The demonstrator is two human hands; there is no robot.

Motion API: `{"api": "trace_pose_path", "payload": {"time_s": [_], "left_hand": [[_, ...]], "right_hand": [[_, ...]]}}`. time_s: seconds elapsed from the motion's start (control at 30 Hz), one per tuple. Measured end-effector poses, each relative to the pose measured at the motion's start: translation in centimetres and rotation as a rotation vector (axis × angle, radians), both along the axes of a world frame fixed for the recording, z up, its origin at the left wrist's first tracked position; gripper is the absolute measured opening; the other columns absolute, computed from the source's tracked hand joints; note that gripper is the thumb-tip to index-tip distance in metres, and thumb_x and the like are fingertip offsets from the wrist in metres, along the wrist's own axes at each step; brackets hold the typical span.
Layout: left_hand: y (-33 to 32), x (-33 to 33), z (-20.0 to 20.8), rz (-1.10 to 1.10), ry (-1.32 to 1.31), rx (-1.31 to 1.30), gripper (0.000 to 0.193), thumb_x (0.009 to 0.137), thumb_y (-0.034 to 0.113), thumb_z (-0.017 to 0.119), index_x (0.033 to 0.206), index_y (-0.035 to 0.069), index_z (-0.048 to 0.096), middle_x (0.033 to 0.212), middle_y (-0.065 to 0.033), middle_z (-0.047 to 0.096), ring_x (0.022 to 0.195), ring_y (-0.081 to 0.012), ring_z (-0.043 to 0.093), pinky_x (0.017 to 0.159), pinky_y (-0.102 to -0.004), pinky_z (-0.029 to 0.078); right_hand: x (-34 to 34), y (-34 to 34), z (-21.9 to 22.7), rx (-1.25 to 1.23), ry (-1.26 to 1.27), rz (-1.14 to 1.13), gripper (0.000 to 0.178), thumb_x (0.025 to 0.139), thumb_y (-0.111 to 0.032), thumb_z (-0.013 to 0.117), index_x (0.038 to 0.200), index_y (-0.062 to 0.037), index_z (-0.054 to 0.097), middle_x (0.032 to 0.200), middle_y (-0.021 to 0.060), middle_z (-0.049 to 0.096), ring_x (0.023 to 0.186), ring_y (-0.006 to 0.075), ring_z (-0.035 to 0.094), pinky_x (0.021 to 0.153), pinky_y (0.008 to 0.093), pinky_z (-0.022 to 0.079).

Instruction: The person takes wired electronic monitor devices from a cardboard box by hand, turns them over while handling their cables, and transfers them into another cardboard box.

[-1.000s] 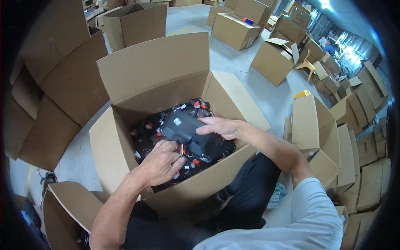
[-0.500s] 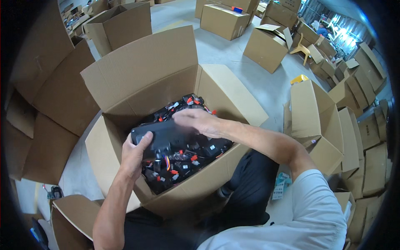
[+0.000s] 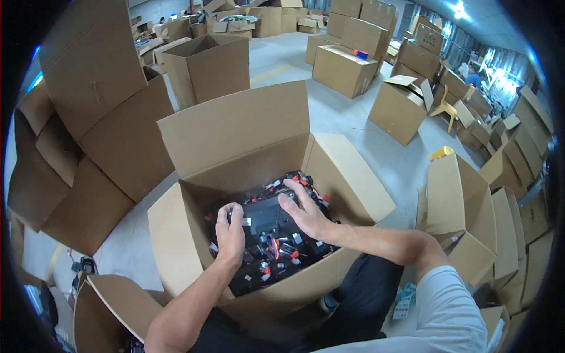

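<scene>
A large open cardboard box (image 3: 265, 301) in front of me holds several black plastic parts with red and white connectors. On top lies a long black plastic case (image 3: 265, 222) with a small white label at its left end and a bundle of coloured wires (image 3: 273, 248) at its near side. My left hand (image 3: 229, 235) is closed on the case's left end, thumb near the label. Across the right end, my right hand (image 3: 306, 213) rests with its fingers stretched out and thumb apart. The undersides of both hands are hidden.
Tall cardboard sheets and boxes (image 3: 123, 159) stand at the left. Another open box (image 3: 453, 200) is close on the right, and a partly open box (image 3: 400, 112) sits farther back. A yellow plastic chair (image 3: 444, 109) is beyond. A smaller open carton (image 3: 112, 312) stands at lower left.
The view has tilted up, so the box appears lower and farther right. My right hand has shifted onto the case's right end. The case now lies flatter among the parts.
</scene>
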State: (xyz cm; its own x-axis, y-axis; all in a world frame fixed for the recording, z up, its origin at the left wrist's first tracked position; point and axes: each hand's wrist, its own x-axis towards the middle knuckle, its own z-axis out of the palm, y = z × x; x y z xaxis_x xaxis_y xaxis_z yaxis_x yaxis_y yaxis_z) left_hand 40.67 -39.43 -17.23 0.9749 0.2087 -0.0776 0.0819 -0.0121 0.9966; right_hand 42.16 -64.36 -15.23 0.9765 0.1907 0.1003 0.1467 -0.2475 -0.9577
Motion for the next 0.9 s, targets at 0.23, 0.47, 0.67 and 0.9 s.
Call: {"api": "trace_pose_path", "payload": {"time_s": [0.23, 0.47, 0.67, 0.9], "left_hand": [[0.6, -0.4, -1.3, 0.104, 0.189, -0.219, 0.057, 0.126, 0.048, 0.058, 0.145, -0.005, 0.069, 0.136, -0.0132, 0.074, 0.127, -0.0218, 0.065, 0.116, -0.0411, 0.051], [1.7, -1.0, 0.8, 0.135, 0.152, 0.036, 0.069, 0.127, 0.057, 0.049, 0.143, -0.008, 0.066, 0.134, -0.0253, 0.076, 0.127, -0.0321, 0.071, 0.117, -0.0476, 0.053], [3.4, -2.2, 2.1, 0.135, 0.03, 0.135, 0.064, 0.125, 0.053, 0.057, 0.141, -0.008, 0.067, 0.123, -0.0233, 0.079, 0.116, -0.0318, 0.075, 0.108, -0.0473, 0.057], [4.1, -3.3, 3.2, -0.05, -0.119, 0.13, 0.054, 0.12, 0.046, 0.073, 0.13, -0.007, 0.079, 0.109, -0.0196, 0.086, 0.102, -0.0277, 0.08, 0.099, -0.0441, 0.062]], "right_hand": [[-0.6, 1.1, 0.8, -0.093, -0.191, 0.033, 0.097, 0.12, -0.069, 0.064, 0.174, 0.0102, 0.045, 0.167, 0.0335, 0.061, 0.161, 0.0405, 0.057, 0.136, 0.0473, 0.041], [0.7, 3.1, -0.3, -0.12, -0.108, -0.066, 0.067, 0.124, -0.052, 0.066, 0.155, 0.0067, 0.064, 0.14, 0.0232, 0.077, 0.134, 0.0311, 0.072, 0.119, 0.0419, 0.053], [1.0, 3.4, 1.2, -0.044, 0.198, 0.172, 0.07, 0.116, -0.056, 0.08, 0.151, 0.004, 0.07, 0.127, 0.0093, 0.078, 0.116, 0.016, 0.07, 0.106, 0.0363, 0.057], [-0.2, 1.7, 3.4, -0.405, 0.342, 0.746, 0.082, 0.1, -0.06, 0.096, 0.146, 0.0053, 0.077, 0.128, 0.0124, 0.085, 0.118, 0.0221, 0.078, 0.108, 0.0383, 0.061]]}}
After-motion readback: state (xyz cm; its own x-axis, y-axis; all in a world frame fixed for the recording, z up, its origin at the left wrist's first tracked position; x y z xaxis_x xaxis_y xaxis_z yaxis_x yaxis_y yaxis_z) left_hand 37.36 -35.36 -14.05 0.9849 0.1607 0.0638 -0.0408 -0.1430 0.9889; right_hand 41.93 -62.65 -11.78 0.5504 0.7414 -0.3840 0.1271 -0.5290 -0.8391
